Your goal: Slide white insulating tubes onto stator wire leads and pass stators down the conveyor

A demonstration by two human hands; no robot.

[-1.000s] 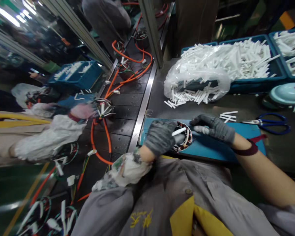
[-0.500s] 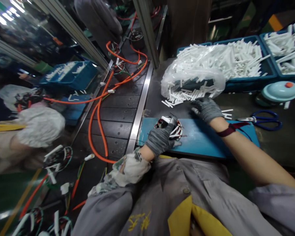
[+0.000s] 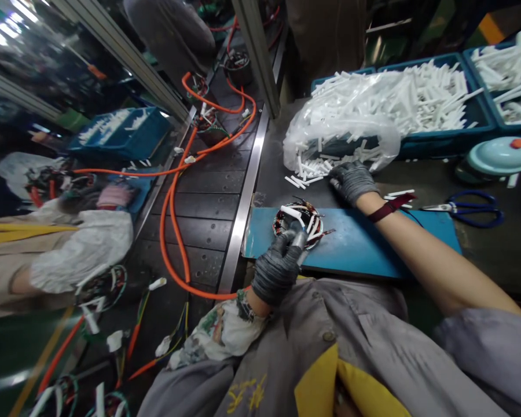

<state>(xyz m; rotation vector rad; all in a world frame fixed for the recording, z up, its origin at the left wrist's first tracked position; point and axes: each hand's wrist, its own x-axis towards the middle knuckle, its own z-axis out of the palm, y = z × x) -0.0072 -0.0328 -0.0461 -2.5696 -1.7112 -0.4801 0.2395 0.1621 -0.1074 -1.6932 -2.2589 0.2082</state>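
Observation:
My left hand [image 3: 280, 260], in a grey glove, is closed at the near side of a round motor stator [image 3: 315, 223] wound with dark and red wire and fitted with white sleeves. Its thumb and fingers pinch at the wires, partly hiding them. The stator lies on a blue board [image 3: 356, 237]. Beyond the board, my gloved right hand [image 3: 351, 180] reaches down at the loose white sleeves [image 3: 301, 180] by the mouth of a clear plastic bag [image 3: 342, 127]. Its fingers are bent together; whatever lies between them is hidden.
Blue bins [image 3: 477, 116] of white sleeves stand at the back right. Blue-handled scissors [image 3: 473, 207] and a pale-blue lidded container [image 3: 499, 155] lie to the right. A conveyor [image 3: 204, 231] with orange cables [image 3: 167, 231] runs on the left; a co-worker's sleeve [image 3: 87, 243] is beyond it.
My right hand has shifted left, closer to the loose sleeves. My left hand has drawn back toward me, uncovering more of the stator. The co-worker's arm has moved right.

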